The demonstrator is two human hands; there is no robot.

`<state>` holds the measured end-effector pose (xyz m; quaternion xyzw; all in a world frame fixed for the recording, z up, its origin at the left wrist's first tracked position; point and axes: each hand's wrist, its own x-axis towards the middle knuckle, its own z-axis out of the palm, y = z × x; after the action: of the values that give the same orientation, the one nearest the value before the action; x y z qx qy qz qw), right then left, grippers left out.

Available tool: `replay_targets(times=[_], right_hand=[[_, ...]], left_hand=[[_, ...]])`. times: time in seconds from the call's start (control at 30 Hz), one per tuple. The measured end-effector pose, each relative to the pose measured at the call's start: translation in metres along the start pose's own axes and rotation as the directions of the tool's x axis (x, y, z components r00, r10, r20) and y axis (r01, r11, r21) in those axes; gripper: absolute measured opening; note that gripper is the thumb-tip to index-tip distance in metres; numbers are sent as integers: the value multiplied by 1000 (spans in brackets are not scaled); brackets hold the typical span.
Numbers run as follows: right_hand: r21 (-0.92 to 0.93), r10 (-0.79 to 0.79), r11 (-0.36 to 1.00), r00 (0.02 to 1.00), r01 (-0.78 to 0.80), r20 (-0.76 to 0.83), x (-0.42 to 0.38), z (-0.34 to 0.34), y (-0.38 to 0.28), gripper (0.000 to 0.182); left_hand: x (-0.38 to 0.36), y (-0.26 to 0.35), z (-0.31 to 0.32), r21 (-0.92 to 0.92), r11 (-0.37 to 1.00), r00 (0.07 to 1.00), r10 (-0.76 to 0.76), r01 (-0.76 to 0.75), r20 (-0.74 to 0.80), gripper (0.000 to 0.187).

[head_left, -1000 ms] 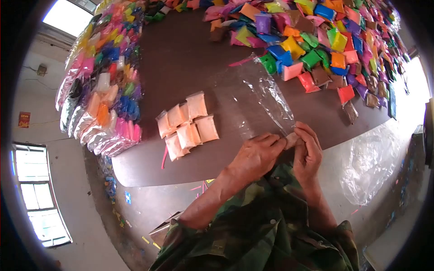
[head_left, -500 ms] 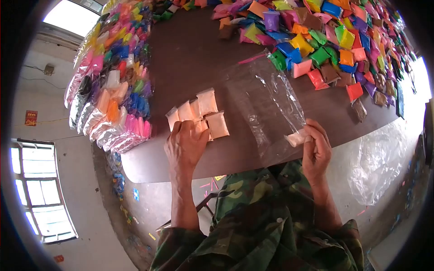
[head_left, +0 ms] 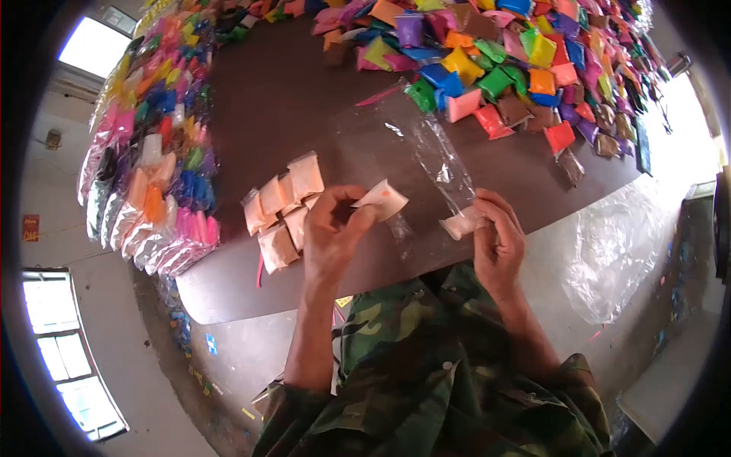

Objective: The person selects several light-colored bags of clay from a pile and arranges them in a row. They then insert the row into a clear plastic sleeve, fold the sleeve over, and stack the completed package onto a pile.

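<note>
My left hand (head_left: 333,232) pinches a small peach-coloured packet (head_left: 385,199) by its near end, raised over the table. My right hand (head_left: 499,247) is closed on another pale peach packet (head_left: 460,225), and the edge of a clear plastic bag (head_left: 440,156) runs up to its fingers. The bag lies flat across the table, with a pink strip at its far end. Just left of my left hand, several more peach packets (head_left: 278,247) lie in a cluster; my hand hides part of them.
A large heap of many-coloured packets (head_left: 495,80) covers the far right of the brown table (head_left: 266,99). Filled clear bags of coloured packets (head_left: 152,175) are stacked along the left edge. A big crumpled clear plastic sheet (head_left: 617,251) hangs beyond the right edge.
My left hand has lifted a peach packet from the cluster and moved it right, towards the bag. My right hand still holds its packet. The camera view has shifted.
</note>
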<state>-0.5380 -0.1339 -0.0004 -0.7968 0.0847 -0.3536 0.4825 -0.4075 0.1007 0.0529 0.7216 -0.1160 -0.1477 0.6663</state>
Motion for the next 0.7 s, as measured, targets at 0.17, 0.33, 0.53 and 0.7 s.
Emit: replay_targets(times=[0.17, 0.33, 0.53, 0.7], right_hand=[[19, 50, 999, 999, -50, -1, -1, 0, -1, 38], [-13, 13, 1000, 1000, -13, 1, 1, 0, 1, 36], [49, 98, 994, 995, -99, 18, 2, -3, -4, 38], [17, 80, 997, 997, -80, 20, 3, -2, -3, 39]], left_hand=[[14, -6, 33, 316, 942, 986, 74, -117, 148, 24], [12, 3, 49, 120, 987, 973, 80, -108, 218, 19], [13, -6, 62, 263, 935, 950, 169, -239, 261, 25], [14, 5, 62, 588, 572, 820, 415, -572, 394, 37]])
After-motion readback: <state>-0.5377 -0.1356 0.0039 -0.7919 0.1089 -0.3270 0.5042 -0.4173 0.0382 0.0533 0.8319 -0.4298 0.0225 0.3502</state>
